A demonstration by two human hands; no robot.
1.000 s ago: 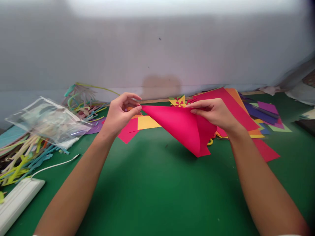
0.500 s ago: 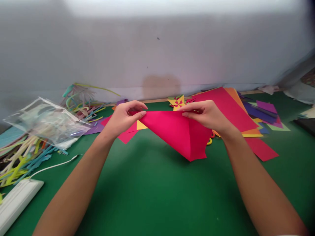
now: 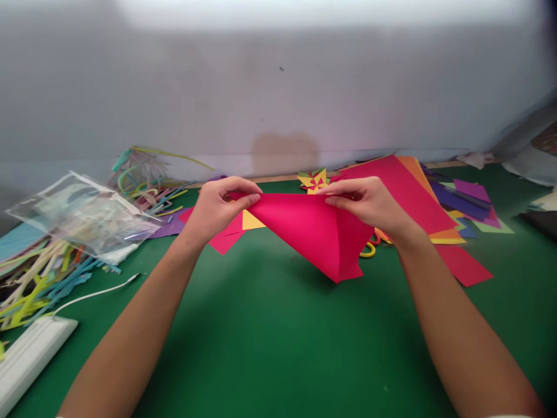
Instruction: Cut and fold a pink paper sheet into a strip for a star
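A folded sheet of red paper (image 3: 304,229) is held up over the green table, its top edge level and its lower corner hanging down. My left hand (image 3: 224,206) pinches the left end of that top edge between thumb and fingers. Further right, my right hand (image 3: 368,200) pinches the same edge, thumb in front. Behind the paper, a yellow and red folded paper star (image 3: 315,181) shows in part. Scissors with yellow and red handles (image 3: 369,249) lie partly hidden behind the paper and my right hand.
At the left lie a clear plastic bag (image 3: 93,217), a heap of coloured paper strips (image 3: 47,278) and a white power strip (image 3: 37,354) with a cable. Red and orange sheets (image 3: 404,191) are stacked at the right, with a purple piece (image 3: 472,194) beyond. A wall (image 3: 278,87) closes the back.
Both hands keep their pinch on the red paper. Its lower corner has lifted slightly and its right flap has swung in, showing more of the scissors' yellow handle.
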